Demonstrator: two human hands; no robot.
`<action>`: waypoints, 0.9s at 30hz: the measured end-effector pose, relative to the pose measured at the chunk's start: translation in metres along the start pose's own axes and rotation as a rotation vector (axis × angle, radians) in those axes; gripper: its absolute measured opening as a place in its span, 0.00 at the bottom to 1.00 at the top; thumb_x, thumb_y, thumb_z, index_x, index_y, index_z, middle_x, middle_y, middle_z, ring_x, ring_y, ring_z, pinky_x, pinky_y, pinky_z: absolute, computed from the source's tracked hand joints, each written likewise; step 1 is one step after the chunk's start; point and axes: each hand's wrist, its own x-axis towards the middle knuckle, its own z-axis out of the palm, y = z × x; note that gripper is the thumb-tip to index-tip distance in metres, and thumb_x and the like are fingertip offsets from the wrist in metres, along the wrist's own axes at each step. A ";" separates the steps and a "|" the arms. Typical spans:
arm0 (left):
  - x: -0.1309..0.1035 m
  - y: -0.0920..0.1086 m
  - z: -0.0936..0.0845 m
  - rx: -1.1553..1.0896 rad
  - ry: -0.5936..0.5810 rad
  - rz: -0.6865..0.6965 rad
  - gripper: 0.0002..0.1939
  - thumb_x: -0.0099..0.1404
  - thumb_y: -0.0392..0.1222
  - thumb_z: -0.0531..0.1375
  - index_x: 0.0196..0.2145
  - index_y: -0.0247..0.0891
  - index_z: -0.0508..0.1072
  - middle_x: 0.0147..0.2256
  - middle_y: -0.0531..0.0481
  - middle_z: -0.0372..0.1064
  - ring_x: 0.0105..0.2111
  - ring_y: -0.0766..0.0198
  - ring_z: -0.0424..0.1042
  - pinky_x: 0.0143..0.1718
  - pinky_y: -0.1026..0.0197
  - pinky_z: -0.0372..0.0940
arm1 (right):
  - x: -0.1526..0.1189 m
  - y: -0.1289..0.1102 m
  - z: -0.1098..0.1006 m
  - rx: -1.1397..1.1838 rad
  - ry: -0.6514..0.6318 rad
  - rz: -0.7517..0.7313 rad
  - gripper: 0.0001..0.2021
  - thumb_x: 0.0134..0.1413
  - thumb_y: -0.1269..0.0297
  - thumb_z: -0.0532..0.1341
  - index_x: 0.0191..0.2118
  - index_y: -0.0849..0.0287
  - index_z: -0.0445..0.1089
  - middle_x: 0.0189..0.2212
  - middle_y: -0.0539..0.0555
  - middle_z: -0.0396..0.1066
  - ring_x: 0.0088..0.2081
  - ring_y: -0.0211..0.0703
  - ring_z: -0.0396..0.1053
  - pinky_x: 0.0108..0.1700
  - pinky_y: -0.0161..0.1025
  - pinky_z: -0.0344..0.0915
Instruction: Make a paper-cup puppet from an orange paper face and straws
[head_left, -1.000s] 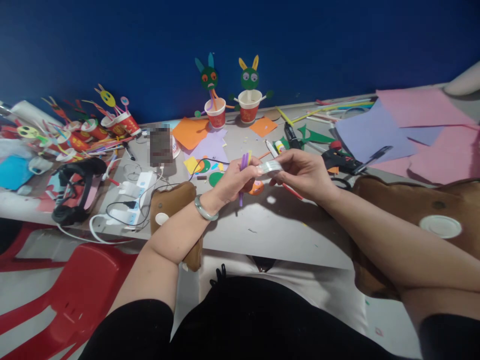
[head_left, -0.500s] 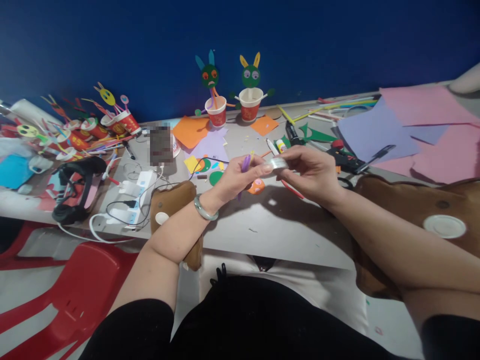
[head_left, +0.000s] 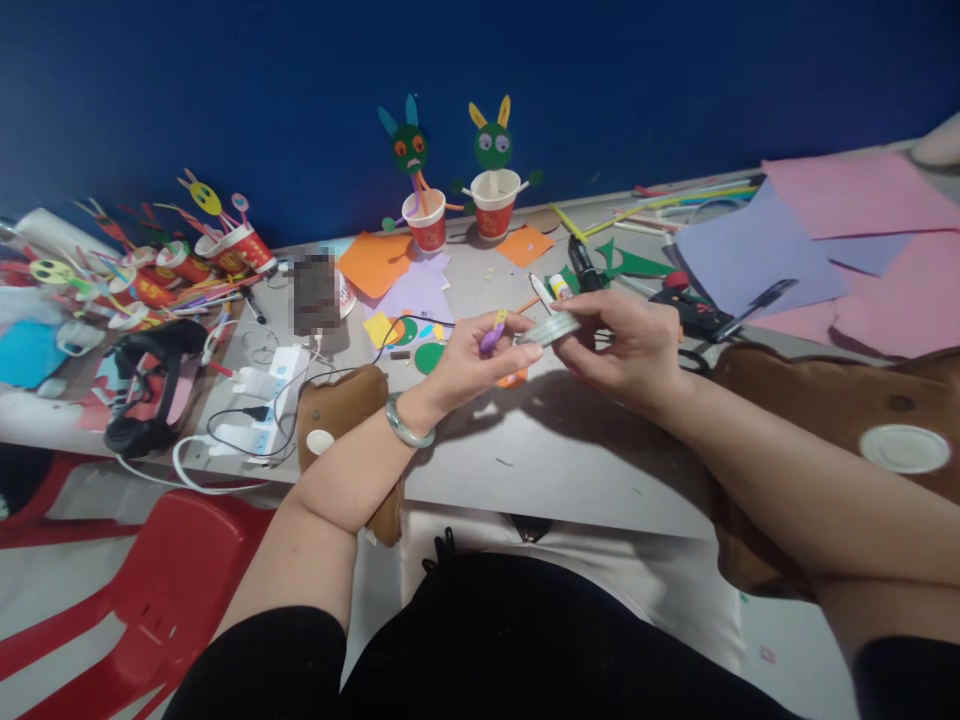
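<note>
My right hand [head_left: 630, 345] grips a roll of clear tape [head_left: 553, 328] between thumb and fingers. Curled closed beside it, my left hand [head_left: 476, 360] holds a purple stick [head_left: 492, 338] with a yellow tip. The left thumb reaches the near edge of the tape roll. Under the hands lies an orange paper piece [head_left: 513, 378], partly hidden. Just beyond them are a glue stick [head_left: 559, 287], a white marker [head_left: 540, 291] and a black marker [head_left: 585, 265].
Two paper cups with green-faced puppets, one cup [head_left: 426, 225] left and another cup [head_left: 495, 212] right, stand against the blue wall. Coloured paper [head_left: 757, 250] spreads at right. A power strip [head_left: 279, 395], cables and a black headset [head_left: 154, 385] lie left. Brown cushions [head_left: 810, 400] flank my arms.
The tape roll has turned to show more of its side. The purple stick has tilted in my left hand. The view has shifted slightly.
</note>
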 end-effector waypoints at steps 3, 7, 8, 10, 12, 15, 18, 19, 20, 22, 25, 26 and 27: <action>0.001 -0.002 0.003 -0.016 0.014 -0.016 0.28 0.51 0.64 0.80 0.33 0.42 0.74 0.16 0.64 0.56 0.18 0.73 0.53 0.24 0.62 0.56 | -0.001 0.005 -0.001 -0.011 -0.034 -0.002 0.10 0.57 0.60 0.77 0.43 0.46 0.80 0.35 0.57 0.74 0.38 0.55 0.73 0.41 0.52 0.73; 0.000 -0.005 0.003 -0.085 -0.005 -0.050 0.27 0.52 0.62 0.79 0.34 0.42 0.73 0.18 0.64 0.59 0.18 0.74 0.54 0.24 0.63 0.56 | -0.002 0.008 0.001 -0.012 -0.023 0.008 0.12 0.57 0.64 0.76 0.46 0.45 0.81 0.35 0.57 0.74 0.38 0.55 0.73 0.42 0.53 0.73; 0.001 -0.005 0.003 -0.089 -0.007 -0.054 0.27 0.51 0.62 0.78 0.34 0.42 0.73 0.18 0.64 0.59 0.18 0.74 0.54 0.24 0.63 0.56 | -0.002 0.009 0.002 -0.015 -0.015 0.005 0.12 0.58 0.64 0.76 0.47 0.46 0.81 0.35 0.57 0.74 0.37 0.54 0.73 0.42 0.53 0.72; 0.001 -0.007 0.003 -0.072 0.000 -0.051 0.26 0.51 0.61 0.78 0.34 0.42 0.73 0.18 0.64 0.58 0.19 0.74 0.54 0.24 0.63 0.55 | -0.001 0.008 0.004 -0.022 -0.006 -0.008 0.09 0.60 0.64 0.75 0.46 0.47 0.82 0.36 0.56 0.76 0.33 0.50 0.71 0.41 0.52 0.73; 0.002 -0.008 0.003 -0.033 0.025 -0.038 0.24 0.52 0.60 0.76 0.34 0.42 0.73 0.18 0.64 0.56 0.19 0.74 0.53 0.24 0.63 0.53 | 0.001 0.007 0.005 -0.016 -0.004 -0.006 0.06 0.61 0.63 0.75 0.44 0.48 0.82 0.36 0.56 0.77 0.31 0.48 0.71 0.40 0.51 0.73; 0.003 -0.008 0.002 0.001 0.058 -0.040 0.22 0.54 0.59 0.74 0.34 0.42 0.73 0.18 0.64 0.55 0.20 0.73 0.52 0.24 0.62 0.51 | 0.002 0.003 0.007 0.052 -0.027 0.058 0.07 0.63 0.58 0.76 0.42 0.49 0.80 0.32 0.55 0.75 0.32 0.48 0.73 0.37 0.48 0.74; 0.004 -0.008 0.001 0.000 0.074 -0.067 0.20 0.55 0.58 0.73 0.34 0.42 0.73 0.19 0.62 0.57 0.20 0.73 0.53 0.24 0.62 0.52 | 0.004 0.001 0.009 0.132 -0.065 0.126 0.12 0.63 0.52 0.77 0.41 0.50 0.79 0.28 0.52 0.73 0.28 0.45 0.73 0.31 0.44 0.74; 0.004 -0.008 0.001 0.002 0.079 -0.070 0.20 0.56 0.57 0.72 0.33 0.42 0.73 0.19 0.62 0.58 0.20 0.73 0.54 0.24 0.62 0.52 | 0.004 0.001 0.009 0.152 -0.071 0.138 0.13 0.62 0.50 0.77 0.40 0.51 0.78 0.27 0.51 0.73 0.27 0.43 0.72 0.30 0.43 0.74; 0.005 -0.008 0.001 0.006 0.083 -0.067 0.19 0.56 0.56 0.72 0.33 0.42 0.73 0.19 0.62 0.58 0.21 0.72 0.54 0.25 0.62 0.52 | 0.005 0.001 0.010 0.168 -0.069 0.147 0.15 0.61 0.48 0.78 0.40 0.51 0.78 0.26 0.50 0.73 0.25 0.41 0.71 0.28 0.41 0.74; 0.005 -0.008 0.000 0.011 0.089 -0.055 0.18 0.56 0.55 0.72 0.32 0.41 0.73 0.20 0.61 0.59 0.21 0.72 0.55 0.25 0.62 0.53 | 0.006 0.002 0.011 0.193 -0.067 0.160 0.17 0.59 0.46 0.79 0.38 0.52 0.77 0.26 0.49 0.74 0.24 0.39 0.71 0.26 0.39 0.72; 0.007 -0.011 -0.001 0.019 0.097 -0.049 0.15 0.56 0.52 0.71 0.32 0.41 0.73 0.19 0.62 0.59 0.21 0.73 0.56 0.25 0.63 0.53 | 0.008 0.005 0.011 0.218 -0.084 0.179 0.18 0.58 0.47 0.79 0.36 0.53 0.78 0.26 0.50 0.75 0.24 0.39 0.73 0.25 0.37 0.68; 0.008 -0.013 -0.001 0.022 0.100 -0.050 0.14 0.57 0.51 0.70 0.32 0.41 0.74 0.19 0.62 0.59 0.21 0.73 0.56 0.25 0.63 0.53 | 0.008 0.006 0.011 0.223 -0.094 0.186 0.17 0.58 0.47 0.79 0.36 0.54 0.78 0.26 0.50 0.75 0.24 0.39 0.73 0.25 0.37 0.68; 0.008 -0.015 -0.001 0.022 0.103 -0.050 0.12 0.57 0.49 0.70 0.32 0.40 0.74 0.19 0.62 0.59 0.21 0.73 0.56 0.24 0.64 0.53 | 0.009 0.007 0.011 0.228 -0.103 0.190 0.17 0.59 0.47 0.79 0.37 0.54 0.78 0.26 0.50 0.74 0.24 0.39 0.72 0.24 0.37 0.67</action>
